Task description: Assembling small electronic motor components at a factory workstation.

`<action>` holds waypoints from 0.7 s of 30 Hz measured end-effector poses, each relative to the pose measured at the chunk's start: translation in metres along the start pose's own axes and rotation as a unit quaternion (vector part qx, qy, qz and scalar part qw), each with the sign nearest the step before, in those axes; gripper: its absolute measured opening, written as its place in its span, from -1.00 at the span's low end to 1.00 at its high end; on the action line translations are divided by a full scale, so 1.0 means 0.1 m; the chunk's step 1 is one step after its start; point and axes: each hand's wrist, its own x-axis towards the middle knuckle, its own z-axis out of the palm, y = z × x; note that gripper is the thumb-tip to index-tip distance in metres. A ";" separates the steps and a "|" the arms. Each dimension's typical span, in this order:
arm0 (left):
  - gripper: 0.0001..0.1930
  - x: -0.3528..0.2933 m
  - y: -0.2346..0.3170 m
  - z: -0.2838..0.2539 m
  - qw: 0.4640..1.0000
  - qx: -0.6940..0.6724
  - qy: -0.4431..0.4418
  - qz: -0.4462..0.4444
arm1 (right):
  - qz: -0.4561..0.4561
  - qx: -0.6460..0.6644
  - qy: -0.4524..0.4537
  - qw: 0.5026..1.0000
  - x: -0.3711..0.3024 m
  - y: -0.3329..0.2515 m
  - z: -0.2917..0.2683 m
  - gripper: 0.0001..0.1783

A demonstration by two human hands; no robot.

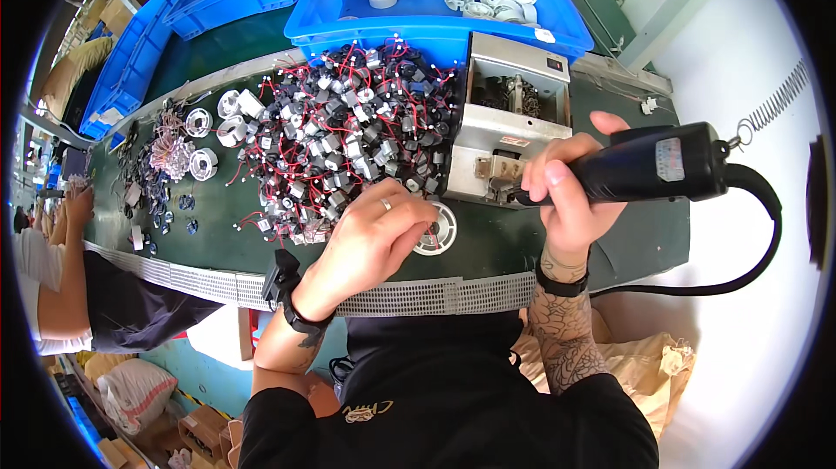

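My right hand (570,199) is wrapped round a black electric screwdriver (627,164). Its tip points left, at the front of a metal screw feeder box (501,134). My left hand (374,238), fingers curled and pinched together, reaches over a white round plastic wheel housing (446,229) lying on the green work surface. Something small, dark and red shows at the housing's centre by my fingertips. The fingers cover part of it, so what they hold cannot be made out. Just beyond this hand rises a heap of small motors with red wires (348,134).
Behind the heap stands a blue bin (313,25) with many white housings. Loose white housings (231,131) and bundled wires (174,155) lie left. A coiled spring (779,96) and a black cable (771,225) join the screwdriver at right. Another person's arm (74,242) shows far left.
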 end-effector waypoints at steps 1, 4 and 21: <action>-0.83 0.00 -0.01 0.02 1.000 -0.005 0.012 0.027 | 0.006 -0.009 -0.001 1.000 -0.01 0.02 0.02 -0.32; -0.81 -0.02 0.00 0.05 0.998 -0.023 0.031 0.039 | -0.003 -0.027 -0.014 1.000 0.00 0.10 0.01 -0.30; -0.75 -0.12 -0.09 0.15 0.993 -0.069 0.065 -0.074 | -0.016 -0.072 -0.036 0.997 -0.01 0.06 -0.01 -0.39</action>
